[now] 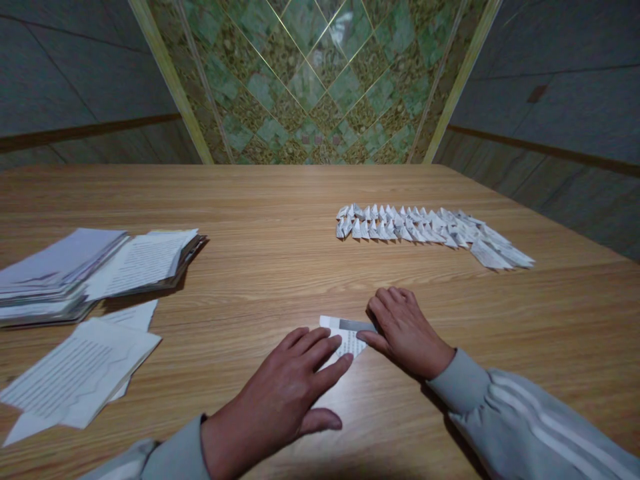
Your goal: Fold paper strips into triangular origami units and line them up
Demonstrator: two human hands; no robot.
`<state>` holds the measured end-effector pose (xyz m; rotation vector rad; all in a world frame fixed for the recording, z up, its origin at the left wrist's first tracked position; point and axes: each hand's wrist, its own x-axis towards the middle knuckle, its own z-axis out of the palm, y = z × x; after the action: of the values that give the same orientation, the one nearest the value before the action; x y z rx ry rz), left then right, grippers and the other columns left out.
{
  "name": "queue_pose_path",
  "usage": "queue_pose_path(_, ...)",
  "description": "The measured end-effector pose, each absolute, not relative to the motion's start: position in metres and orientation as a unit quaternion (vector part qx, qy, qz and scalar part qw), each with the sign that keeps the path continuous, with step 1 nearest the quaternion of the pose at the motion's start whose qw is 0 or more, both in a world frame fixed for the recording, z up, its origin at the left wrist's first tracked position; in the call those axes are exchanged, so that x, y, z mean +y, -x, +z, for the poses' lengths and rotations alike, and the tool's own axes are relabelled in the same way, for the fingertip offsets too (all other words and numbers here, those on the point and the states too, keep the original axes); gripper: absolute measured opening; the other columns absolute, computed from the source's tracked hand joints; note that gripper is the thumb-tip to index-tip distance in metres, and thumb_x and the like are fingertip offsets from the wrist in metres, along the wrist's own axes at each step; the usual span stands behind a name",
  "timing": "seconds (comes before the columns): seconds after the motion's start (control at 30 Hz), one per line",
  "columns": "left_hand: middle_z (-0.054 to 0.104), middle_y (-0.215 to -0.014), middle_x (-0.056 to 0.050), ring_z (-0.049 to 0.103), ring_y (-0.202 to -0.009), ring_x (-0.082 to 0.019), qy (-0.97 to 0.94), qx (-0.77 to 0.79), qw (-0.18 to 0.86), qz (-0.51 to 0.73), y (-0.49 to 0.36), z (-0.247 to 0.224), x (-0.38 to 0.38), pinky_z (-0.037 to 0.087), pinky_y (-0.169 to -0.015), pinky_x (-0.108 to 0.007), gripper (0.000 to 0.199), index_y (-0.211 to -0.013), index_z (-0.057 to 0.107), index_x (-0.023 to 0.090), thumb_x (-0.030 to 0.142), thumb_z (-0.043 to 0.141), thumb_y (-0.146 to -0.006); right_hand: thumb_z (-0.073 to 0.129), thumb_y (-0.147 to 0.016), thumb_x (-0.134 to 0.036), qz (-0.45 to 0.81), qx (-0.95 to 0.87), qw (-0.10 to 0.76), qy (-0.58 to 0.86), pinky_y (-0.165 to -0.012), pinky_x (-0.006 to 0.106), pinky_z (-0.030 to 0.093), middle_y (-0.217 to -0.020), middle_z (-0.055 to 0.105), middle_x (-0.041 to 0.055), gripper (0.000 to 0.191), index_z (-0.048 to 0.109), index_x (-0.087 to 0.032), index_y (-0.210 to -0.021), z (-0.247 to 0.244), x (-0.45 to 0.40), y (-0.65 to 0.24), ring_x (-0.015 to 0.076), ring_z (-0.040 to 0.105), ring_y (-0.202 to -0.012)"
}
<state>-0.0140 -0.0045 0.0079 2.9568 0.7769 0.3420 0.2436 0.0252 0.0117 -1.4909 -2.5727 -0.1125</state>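
A small folded piece of printed paper (354, 341) lies on the table in front of me, with a grey band along its far edge. My left hand (287, 383) rests over its left side, fingers stretched out and thumb apart. At the paper's right end is my right hand (403, 330), its fingers curled and its thumb on the near side of the paper. The fingers of my left hand hide part of the sheet.
Two joined rows of folded paper pieces (400, 225) stand at the right rear of the wooden table (250, 200). At left are a paper stack (60, 267), a pile topped by a printed sheet (145, 263) and loose lined sheets (80, 373). A tiled wall (320, 80) lies beyond.
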Motion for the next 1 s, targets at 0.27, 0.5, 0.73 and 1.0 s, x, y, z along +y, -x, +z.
queue_pose_path(0.27, 0.058, -0.137, -0.015, 0.052, -0.124, -0.034, -0.955, 0.262, 0.051, 0.132, 0.014, 0.007, -0.006, 0.039, -0.102, -0.051, 0.070, -0.139, 0.052, 0.026, 0.071, 0.046, -0.087, 0.059, -0.096, -0.040, -0.003, -0.865, 0.137, 0.483, -0.090, 0.042, 0.036, -0.103, 0.066, 0.0097, 0.025, 0.063, -0.018, -0.107, 0.020, 0.024, -0.256, 0.0268, 0.054, -0.098)
queue_pose_path(0.5, 0.055, -0.141, -0.013, 0.049, -0.126, -0.035, -0.948, 0.284, 0.079, 0.120, 0.012, 0.007, -0.011, 0.038, -0.104, -0.054, 0.075, -0.147, 0.043, 0.027, 0.072, 0.047, -0.087, 0.056, -0.097, -0.037, 0.115, -0.910, 0.154, 0.368, -0.117, 0.047, 0.027, -0.145, 0.055, 0.0106, 0.054, 0.043, -0.019, -0.147, 0.014, -0.029, -0.229, 0.0262, 0.047, -0.134)
queue_pose_path(0.73, 0.054, -0.141, -0.016, 0.048, -0.126, -0.038, -0.939, 0.309, 0.080, 0.124, 0.009, 0.003, -0.017, 0.038, -0.103, -0.058, 0.088, -0.151, 0.038, 0.024, 0.078, 0.049, -0.081, 0.060, -0.094, -0.039, 0.121, -0.910, 0.089, 0.386, -0.124, 0.050, 0.020, -0.161, 0.029, 0.0112, 0.082, 0.014, -0.020, -0.159, -0.003, -0.040, -0.236, 0.0256, 0.029, -0.148)
queue_pose_path(1.0, 0.048, -0.147, -0.019, 0.044, -0.131, -0.041, -0.941, 0.297, 0.091, 0.133, 0.013, 0.002, -0.020, 0.036, -0.106, -0.059, 0.104, -0.155, 0.031, 0.024, 0.085, 0.050, -0.073, 0.060, -0.095, -0.039, 0.100, -0.909, 0.081, 0.395, -0.123, 0.051, 0.020, -0.162, 0.027, 0.0087, 0.078, 0.018, -0.022, -0.159, -0.003, -0.038, -0.238, 0.0248, 0.026, -0.149)
